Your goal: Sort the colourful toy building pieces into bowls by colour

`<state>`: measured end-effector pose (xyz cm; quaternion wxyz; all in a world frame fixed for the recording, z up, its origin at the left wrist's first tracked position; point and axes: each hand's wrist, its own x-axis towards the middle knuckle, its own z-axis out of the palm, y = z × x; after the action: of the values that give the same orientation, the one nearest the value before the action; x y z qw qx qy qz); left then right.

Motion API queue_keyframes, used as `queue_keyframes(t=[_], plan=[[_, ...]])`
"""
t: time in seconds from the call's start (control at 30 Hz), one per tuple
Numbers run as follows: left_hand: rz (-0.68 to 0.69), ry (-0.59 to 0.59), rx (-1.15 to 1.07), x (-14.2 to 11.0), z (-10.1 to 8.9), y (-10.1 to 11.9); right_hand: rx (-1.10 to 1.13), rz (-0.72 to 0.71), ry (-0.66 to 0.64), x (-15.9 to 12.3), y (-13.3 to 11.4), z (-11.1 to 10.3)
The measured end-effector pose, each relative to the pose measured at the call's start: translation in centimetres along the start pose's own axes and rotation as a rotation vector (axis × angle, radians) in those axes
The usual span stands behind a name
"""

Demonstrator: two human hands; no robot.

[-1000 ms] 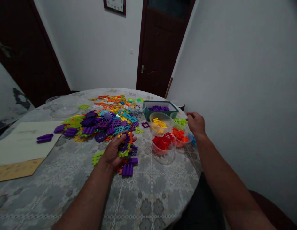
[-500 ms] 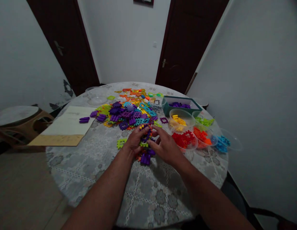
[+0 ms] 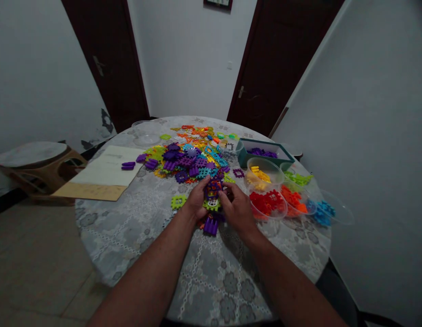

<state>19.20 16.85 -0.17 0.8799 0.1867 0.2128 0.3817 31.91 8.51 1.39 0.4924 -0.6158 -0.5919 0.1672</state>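
Observation:
Between my two hands is a small assembly of interlocking plastic building pieces (image 3: pixel 213 190), mostly purple with some orange and a lime green piece with a white grid low on it. My left hand (image 3: pixel 197 200) wraps its left side, thumb pointing up along it. On the other side my right hand (image 3: pixel 236 204) grips it with thumb and bent fingers. Just below, purple ridged pieces (image 3: pixel 211 225) lie on the cloth. A lime green window-shaped piece (image 3: pixel 178 201) rests left of my left hand. Beyond my hands spreads a mixed heap of pieces (image 3: pixel 186 159).
Clear bowls at right hold yellow (image 3: pixel 260 177), red (image 3: pixel 267 202), orange (image 3: pixel 294 200), green (image 3: pixel 295 177) and blue pieces (image 3: pixel 321 212). Behind them is a teal box (image 3: pixel 245 160) with purple pieces. An open paper folder (image 3: pixel 105 170) lies left on the round table (image 3: pixel 136 227); a stool (image 3: pixel 33 159) stands beyond.
The view has swung slightly left, so everything appears further right. The held assembly has turned so that its purple and orange front and white grid show more. Both hands remain on it.

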Motion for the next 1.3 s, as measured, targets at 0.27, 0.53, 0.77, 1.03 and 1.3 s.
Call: queue_keyframes(t=[0.27,0.53,0.77,1.03,1.3], plan=[[0.106,0.052,0.051,0.0,-0.1,-0.3,0.025,0.058,0.021,0.2,-0.6,0.1],[0.024,0.052,0.057,-0.6,0.5,0.1,0.135,0.1,0.13,0.6,-1.4,0.2],[0.003,0.033,0.137,-0.8,0.6,0.8,0.234,0.091,0.219,1.1,-1.5,-0.3],[0.024,0.074,0.142,-0.8,0.7,1.0,0.068,-0.008,0.098,0.8,-2.2,-4.1],[0.018,0.103,0.156,-1.0,0.9,1.2,0.033,0.203,0.034,10.9,0.4,-12.2]])
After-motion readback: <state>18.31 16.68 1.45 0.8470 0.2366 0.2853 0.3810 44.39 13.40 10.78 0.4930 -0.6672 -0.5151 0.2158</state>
